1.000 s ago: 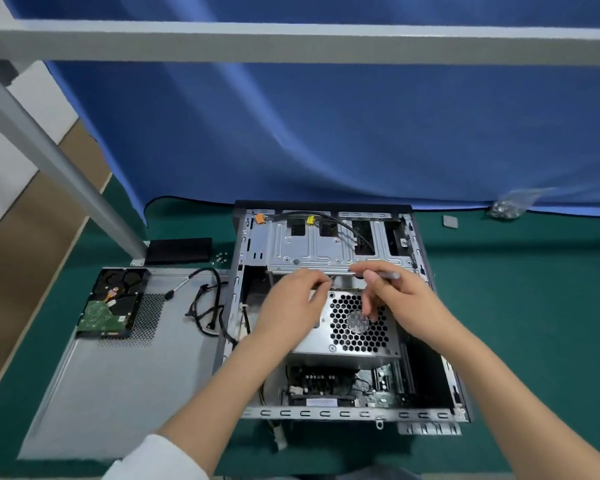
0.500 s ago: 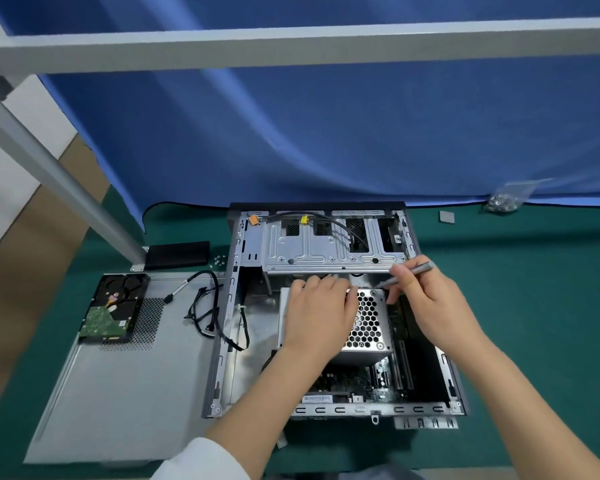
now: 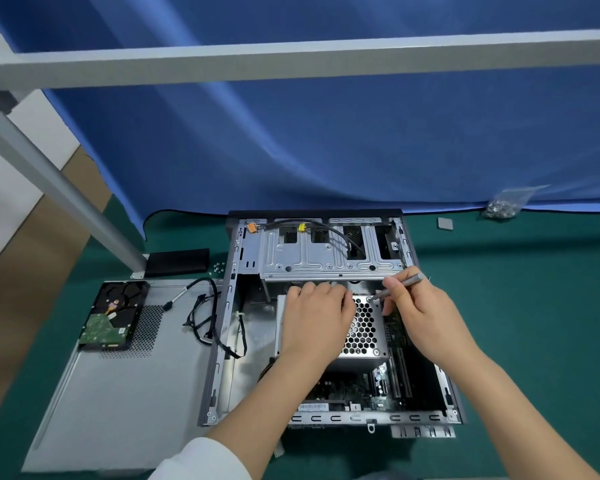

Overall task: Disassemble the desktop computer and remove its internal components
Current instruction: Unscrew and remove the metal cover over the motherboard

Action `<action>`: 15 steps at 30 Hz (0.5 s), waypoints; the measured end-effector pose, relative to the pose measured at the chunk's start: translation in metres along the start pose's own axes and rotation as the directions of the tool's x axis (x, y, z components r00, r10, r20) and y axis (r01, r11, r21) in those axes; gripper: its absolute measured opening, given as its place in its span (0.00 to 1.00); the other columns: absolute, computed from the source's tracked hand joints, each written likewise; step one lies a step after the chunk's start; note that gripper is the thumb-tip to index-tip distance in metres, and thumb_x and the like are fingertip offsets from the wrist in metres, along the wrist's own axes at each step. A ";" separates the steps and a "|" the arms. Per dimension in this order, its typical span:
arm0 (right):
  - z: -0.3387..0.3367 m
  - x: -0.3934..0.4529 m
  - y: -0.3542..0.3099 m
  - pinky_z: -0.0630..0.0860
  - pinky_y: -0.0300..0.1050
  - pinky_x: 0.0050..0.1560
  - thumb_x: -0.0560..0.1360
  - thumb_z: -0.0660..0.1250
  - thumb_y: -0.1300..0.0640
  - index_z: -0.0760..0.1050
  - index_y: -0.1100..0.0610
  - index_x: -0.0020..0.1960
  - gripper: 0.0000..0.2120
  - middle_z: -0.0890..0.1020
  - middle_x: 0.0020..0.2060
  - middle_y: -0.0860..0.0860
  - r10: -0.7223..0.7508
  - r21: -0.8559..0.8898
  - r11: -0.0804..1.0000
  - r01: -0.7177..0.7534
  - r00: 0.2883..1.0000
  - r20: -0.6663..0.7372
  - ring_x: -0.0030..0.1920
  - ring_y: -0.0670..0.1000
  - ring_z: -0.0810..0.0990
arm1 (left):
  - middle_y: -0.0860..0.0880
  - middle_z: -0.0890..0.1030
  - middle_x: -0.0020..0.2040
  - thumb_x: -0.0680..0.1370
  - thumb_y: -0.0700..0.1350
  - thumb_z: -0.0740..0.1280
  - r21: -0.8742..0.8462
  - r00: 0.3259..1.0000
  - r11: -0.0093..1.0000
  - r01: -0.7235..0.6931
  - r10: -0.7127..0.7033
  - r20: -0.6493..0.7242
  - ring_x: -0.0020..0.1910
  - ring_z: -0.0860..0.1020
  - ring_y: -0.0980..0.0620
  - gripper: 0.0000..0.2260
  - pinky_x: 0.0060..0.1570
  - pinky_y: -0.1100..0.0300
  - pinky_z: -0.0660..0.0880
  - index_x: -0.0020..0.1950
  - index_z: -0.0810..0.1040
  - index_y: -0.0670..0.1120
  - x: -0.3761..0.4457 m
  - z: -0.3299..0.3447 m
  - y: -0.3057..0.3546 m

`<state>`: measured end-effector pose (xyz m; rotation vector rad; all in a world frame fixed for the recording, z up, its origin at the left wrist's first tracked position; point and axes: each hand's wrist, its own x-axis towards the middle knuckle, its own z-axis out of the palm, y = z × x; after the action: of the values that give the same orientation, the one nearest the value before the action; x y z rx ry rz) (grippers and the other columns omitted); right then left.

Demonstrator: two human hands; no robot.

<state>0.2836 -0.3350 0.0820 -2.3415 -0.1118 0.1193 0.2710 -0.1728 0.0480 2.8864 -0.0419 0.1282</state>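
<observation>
The open desktop case (image 3: 219,362) lies flat on the green mat. Inside it sits the silver power supply (image 3: 364,327) with a honeycomb grille, and the motherboard (image 3: 357,386) shows below it. My left hand (image 3: 316,320) rests palm down on the power supply's top, fingers curled over its far edge. My right hand (image 3: 420,317) grips a slim grey screwdriver (image 3: 400,285), whose tip touches a screw at the grille's top right corner. A metal drive cage (image 3: 326,254) with black cables spans the case's far end.
The removed side panel (image 3: 118,403) lies left of the case, carrying a hard drive (image 3: 113,315) and a loose black cable (image 3: 201,313). A black pouch (image 3: 177,261) and small screws (image 3: 217,267) sit behind it. A screw bag (image 3: 503,206) and grey pad (image 3: 444,224) lie far right. A grey frame bar (image 3: 291,60) crosses overhead.
My left hand moved from the power supply's far edge to lie flat on its top. My right hand turned the screwdriver and brought its tip down to the grille's corner screw.
</observation>
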 end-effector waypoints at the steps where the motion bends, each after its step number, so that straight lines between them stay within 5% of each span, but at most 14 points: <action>1: 0.000 0.000 -0.001 0.65 0.36 0.33 0.80 0.54 0.44 0.70 0.48 0.41 0.13 0.80 0.34 0.35 0.001 -0.002 1.000 -0.001 1.000 0.002 0.34 0.39 0.76 | 0.52 0.80 0.41 0.82 0.52 0.52 0.002 1.000 1.000 -0.002 0.002 -0.005 0.42 0.74 0.49 0.17 0.47 0.54 0.65 0.47 0.78 0.49 0.000 0.000 0.000; 11: -0.003 0.008 -0.011 0.68 0.34 0.34 0.79 0.54 0.44 0.68 0.48 0.42 0.11 0.81 0.31 0.41 -0.013 -0.125 0.992 0.019 0.998 0.054 0.34 0.37 0.76 | 0.52 0.80 0.42 0.82 0.52 0.52 0.008 1.000 1.000 0.001 -0.001 -0.005 0.44 0.74 0.48 0.17 0.48 0.53 0.65 0.48 0.78 0.49 0.000 -0.001 0.002; 15: -0.001 0.010 -0.016 0.75 0.48 0.41 0.80 0.55 0.45 0.68 0.51 0.46 0.11 0.82 0.33 0.46 -0.003 -0.191 0.982 0.014 0.998 0.060 0.36 0.48 0.79 | 0.52 0.80 0.43 0.82 0.52 0.51 0.012 1.000 1.000 0.003 -0.003 0.005 0.44 0.74 0.49 0.17 0.49 0.54 0.64 0.49 0.78 0.49 0.000 0.001 0.001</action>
<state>0.2927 -0.3235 0.0934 -2.5297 -0.1689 0.1811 0.2714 -0.1743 0.0473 2.8983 -0.0372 0.1214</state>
